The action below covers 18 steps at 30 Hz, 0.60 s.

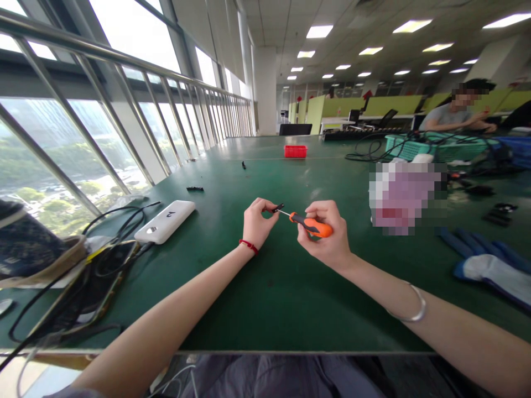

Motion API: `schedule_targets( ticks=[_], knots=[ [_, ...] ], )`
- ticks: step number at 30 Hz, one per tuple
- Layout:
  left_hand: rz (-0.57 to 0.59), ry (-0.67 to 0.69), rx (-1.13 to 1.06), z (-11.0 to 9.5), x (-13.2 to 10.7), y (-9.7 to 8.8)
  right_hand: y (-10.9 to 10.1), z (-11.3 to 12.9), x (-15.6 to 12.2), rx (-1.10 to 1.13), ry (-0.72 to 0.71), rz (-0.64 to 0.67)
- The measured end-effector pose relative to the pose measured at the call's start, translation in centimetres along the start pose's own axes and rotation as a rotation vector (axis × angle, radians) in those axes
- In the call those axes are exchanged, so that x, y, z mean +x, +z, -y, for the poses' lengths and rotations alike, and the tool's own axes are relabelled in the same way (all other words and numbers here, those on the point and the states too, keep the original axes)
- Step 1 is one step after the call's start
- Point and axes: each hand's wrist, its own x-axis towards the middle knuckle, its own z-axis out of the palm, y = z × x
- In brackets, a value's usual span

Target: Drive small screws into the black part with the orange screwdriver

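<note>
My left hand pinches a small black part between thumb and fingertips, above the green table. The part's exact kind is too small to make out. In my right hand is a screwdriver with an orange and black handle, held by thumb and fingers. Its thin metal shaft points left, and the tip meets or nearly meets the black part; I cannot tell whether it sits in a screw.
A white power bank, cables and a phone-like device lie at left. Small black pieces and a red bin are farther back. At right are blue-white gloves, a teal basket and a seated person.
</note>
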Motion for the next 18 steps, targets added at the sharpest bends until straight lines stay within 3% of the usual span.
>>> schedule_targets(
  ticks=[4,9,14,18],
  knots=[
    [-0.013,0.001,-0.011,0.2,0.0,0.1,-0.6,0.3,0.3,-0.052,-0.083,0.079],
    [0.029,-0.096,-0.089,0.8,0.1,0.3,-1.3,-0.2,1.2,-0.095,-0.125,0.028],
    [0.144,-0.171,-0.275,0.8,0.1,0.5,-0.5,-3.5,1.1,-0.205,0.083,0.176],
    [0.27,-0.205,-0.358,0.4,-0.2,0.8,0.6,-5.9,0.5,-0.092,0.25,0.335]
  ],
)
